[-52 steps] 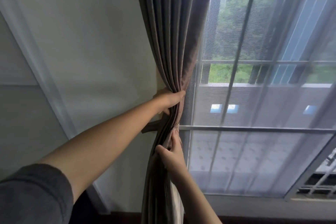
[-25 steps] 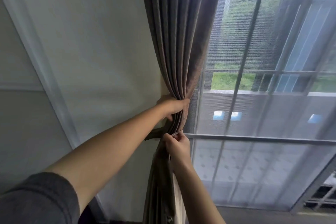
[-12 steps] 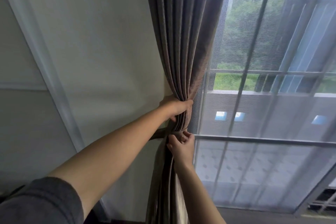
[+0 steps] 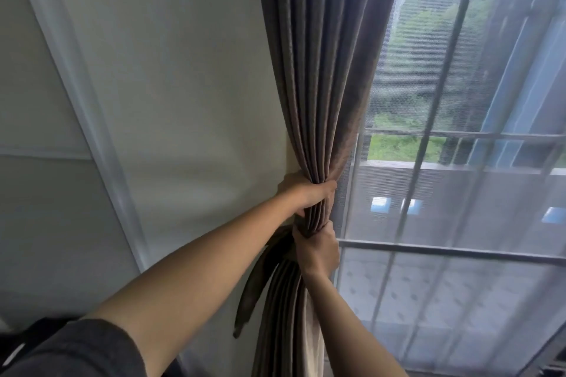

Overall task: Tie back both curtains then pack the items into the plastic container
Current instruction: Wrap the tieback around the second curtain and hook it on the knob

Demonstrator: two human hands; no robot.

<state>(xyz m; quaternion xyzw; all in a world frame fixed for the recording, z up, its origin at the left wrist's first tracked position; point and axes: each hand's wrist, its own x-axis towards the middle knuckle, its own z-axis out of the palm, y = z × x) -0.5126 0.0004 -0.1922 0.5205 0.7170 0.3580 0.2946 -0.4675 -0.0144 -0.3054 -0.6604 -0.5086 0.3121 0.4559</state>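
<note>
A grey-brown pleated curtain (image 4: 318, 70) hangs at the left edge of the window, gathered into a tight bunch. My left hand (image 4: 309, 193) is closed around the bunch from the wall side. Just below it my right hand (image 4: 317, 249) grips the bunch together with a matching fabric tie-back strap (image 4: 260, 278). The strap's loose end dangles to the left of the curtain. Below my hands the curtain falls in folds with a pale lining showing. The plastic container and the items are out of view.
A plain pale wall (image 4: 171, 101) with a vertical trim strip (image 4: 92, 131) fills the left. To the right a sheer white curtain (image 4: 459, 193) covers the window, with its frame bars, a building and trees behind.
My right hand climbed the curtain until it sits right under my left hand. The tie-back strap, a short stub before, now hangs down in a long loose length at the left.
</note>
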